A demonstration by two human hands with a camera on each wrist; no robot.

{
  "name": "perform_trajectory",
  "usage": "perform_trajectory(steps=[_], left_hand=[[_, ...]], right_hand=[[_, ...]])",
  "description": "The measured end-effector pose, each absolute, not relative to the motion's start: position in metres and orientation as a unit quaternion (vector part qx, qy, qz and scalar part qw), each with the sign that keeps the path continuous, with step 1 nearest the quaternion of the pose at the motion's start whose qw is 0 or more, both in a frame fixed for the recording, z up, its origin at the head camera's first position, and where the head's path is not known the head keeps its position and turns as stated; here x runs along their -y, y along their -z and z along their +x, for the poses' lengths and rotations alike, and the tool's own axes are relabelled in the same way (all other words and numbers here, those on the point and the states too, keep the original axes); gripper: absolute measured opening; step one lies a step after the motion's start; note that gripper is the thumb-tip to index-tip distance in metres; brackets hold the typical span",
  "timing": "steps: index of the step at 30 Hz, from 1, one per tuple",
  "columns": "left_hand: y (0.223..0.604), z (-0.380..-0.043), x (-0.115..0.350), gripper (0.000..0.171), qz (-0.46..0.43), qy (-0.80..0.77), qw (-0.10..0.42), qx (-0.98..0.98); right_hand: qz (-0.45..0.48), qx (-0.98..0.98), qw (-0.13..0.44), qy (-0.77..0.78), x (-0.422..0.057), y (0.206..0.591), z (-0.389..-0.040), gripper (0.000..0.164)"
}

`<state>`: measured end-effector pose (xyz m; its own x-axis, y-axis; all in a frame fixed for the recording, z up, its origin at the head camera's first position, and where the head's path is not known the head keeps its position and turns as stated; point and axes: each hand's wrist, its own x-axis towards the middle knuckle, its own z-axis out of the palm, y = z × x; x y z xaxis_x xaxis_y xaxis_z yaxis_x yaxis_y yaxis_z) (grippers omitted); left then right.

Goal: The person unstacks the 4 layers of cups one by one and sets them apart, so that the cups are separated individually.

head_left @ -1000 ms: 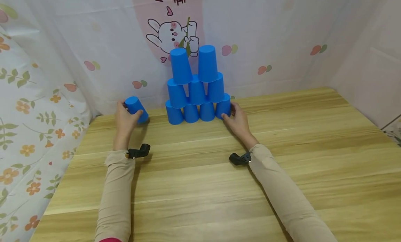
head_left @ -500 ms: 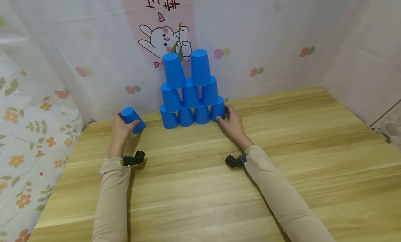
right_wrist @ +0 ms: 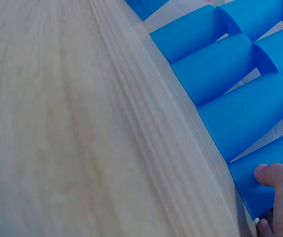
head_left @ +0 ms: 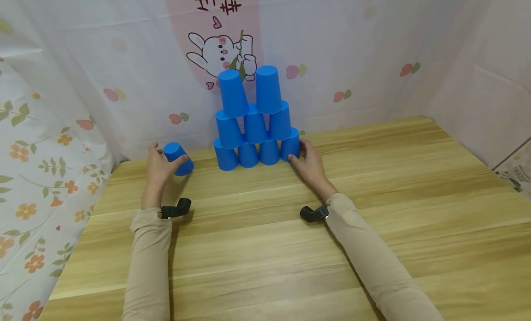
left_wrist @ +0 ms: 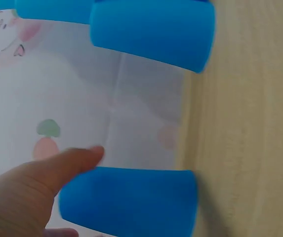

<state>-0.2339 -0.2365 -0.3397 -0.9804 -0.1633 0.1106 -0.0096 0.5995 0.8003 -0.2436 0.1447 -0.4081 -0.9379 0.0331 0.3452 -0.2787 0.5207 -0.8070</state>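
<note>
A single blue cup [head_left: 174, 151] stands upside down on the table near its back left edge. My left hand [head_left: 161, 171] is loosely around it, fingers spread on the far left side and thumb stretched across the near side. In the left wrist view the thumb lies just past the edge of that cup [left_wrist: 131, 203]. To the right rises a stack of upside-down blue cups [head_left: 254, 123], with two cups on top. My right hand [head_left: 309, 166] holds the bottom-row cup at the right end [head_left: 289, 145], thumb in front and fingers behind, partly hidden.
The wooden table [head_left: 249, 247] runs up to a white printed curtain [head_left: 352, 49] close behind the stack. Another floral curtain [head_left: 37, 196] hangs along the left side. Black wrist cameras [head_left: 314, 213] stick out from both cuffs.
The view has tilted, shifting the scene slightly. The left fingers have spread away from the single cup, which now stands straighter. The right hand stays at the stack's end cup.
</note>
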Motion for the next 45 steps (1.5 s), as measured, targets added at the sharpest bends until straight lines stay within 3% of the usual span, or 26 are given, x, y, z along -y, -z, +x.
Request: perform_trajectory(steps=[5, 12, 19, 32, 45], left_hand=[[0.326, -0.234, 0.23, 0.095, 0.034, 0.446, 0.136, 0.884], [0.287, -0.224, 0.205, 0.078, -0.004, 0.49, 0.223, 0.843], [0.251, -0.215, 0.163, 0.075, -0.074, 0.51, 0.225, 0.827], [0.219, -0.254, 0.099, 0.084, -0.101, 0.456, 0.197, 0.862], [0.221, -0.263, 0.089, 0.058, -0.125, 0.468, 0.205, 0.85]], right_hand=[[0.07, 0.855, 0.163, -0.487, -0.147, 0.407, -0.243, 0.054], [0.067, 0.856, 0.161, -0.487, -0.15, 0.408, -0.242, 0.055], [0.065, 0.852, 0.158, -0.495, -0.146, 0.411, -0.241, 0.055], [0.067, 0.854, 0.153, -0.493, -0.144, 0.409, -0.242, 0.054], [0.067, 0.858, 0.159, -0.483, -0.144, 0.408, -0.244, 0.055]])
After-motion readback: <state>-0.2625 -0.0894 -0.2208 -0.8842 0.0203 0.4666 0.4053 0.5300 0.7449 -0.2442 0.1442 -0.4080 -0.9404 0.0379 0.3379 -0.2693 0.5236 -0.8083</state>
